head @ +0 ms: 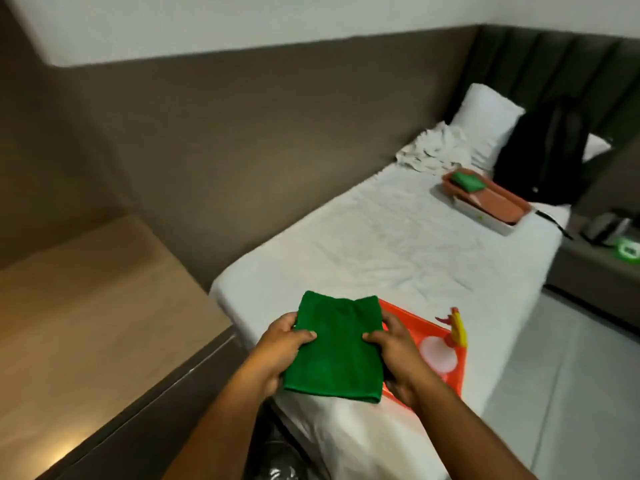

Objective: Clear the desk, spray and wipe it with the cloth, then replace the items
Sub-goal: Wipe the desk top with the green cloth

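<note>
Both hands grip 1 folded green cloth (334,346) by its opposite side edges and hold it above the near end of a white bed (391,244). The left hand (277,348) is closed on the cloth's left edge, thumb lying on top and the other fingers tucked beneath. The right hand (398,355) is closed the same way on the right edge, thumb on top, fingers under.

Just right of the right hand, partly hidden behind it and the cloth, lies 1 orange tray (440,344) on the bed, with 1 round white patch showing in it. At the tray's far right edge stands 1 red and yellow spray nozzle (457,325); its bottle is not clear to see.

To the left of the left hand is 1 wooden desk (86,306), its visible top bare.

Well beyond the hands, at the far end of the bed, sits 1 more orange tray (491,199) carrying 1 second green cloth (465,180). Beside that are 1 black backpack (543,157), 1 white pillow (485,119) and 1 crumpled white towel (429,150).
</note>
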Tool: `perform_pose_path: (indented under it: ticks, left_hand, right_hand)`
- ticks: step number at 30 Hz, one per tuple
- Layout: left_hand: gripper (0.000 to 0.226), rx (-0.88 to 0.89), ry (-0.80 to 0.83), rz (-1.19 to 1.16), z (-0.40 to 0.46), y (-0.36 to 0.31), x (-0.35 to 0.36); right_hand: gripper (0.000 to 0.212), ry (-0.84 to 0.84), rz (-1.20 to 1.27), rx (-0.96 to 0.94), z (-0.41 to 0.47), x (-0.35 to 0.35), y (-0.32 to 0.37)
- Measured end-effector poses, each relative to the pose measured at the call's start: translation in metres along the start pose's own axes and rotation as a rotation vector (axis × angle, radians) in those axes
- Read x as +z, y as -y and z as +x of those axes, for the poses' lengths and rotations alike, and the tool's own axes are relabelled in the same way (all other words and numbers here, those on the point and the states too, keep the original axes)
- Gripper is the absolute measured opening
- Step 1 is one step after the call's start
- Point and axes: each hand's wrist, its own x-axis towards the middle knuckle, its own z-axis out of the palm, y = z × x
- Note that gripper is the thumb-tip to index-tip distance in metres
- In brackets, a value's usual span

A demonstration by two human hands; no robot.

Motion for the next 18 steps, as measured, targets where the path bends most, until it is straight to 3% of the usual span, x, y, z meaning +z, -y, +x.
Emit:
perform_pose_path:
  ticks: [4,9,13,18]
  left_hand:
    - [0.037,0.003,0.124,0.305,0.080,0.017,0.082]
    - [0.047,-0.055,0.127,0.463,0.186,0.076,0.138]
    - [0.056,-0.078,0.133,0.675,0.247,0.129,0.145]
    - [0.047,0.096,0.177,1.059,0.269,0.175,0.164]
  right_hand:
    - [0.053,-0.183,-0.028,0.009,0.052,-0.089,-0.019]
    - [0.063,-0.265,-0.169,-0.052,0.138,-0.153,-0.071]
    - [0.065,-0.326,-0.378,-0.076,0.188,-0.174,-0.118]
    - [0.050,-0.439,-0.598,-0.110,0.205,-0.168,-0.159]
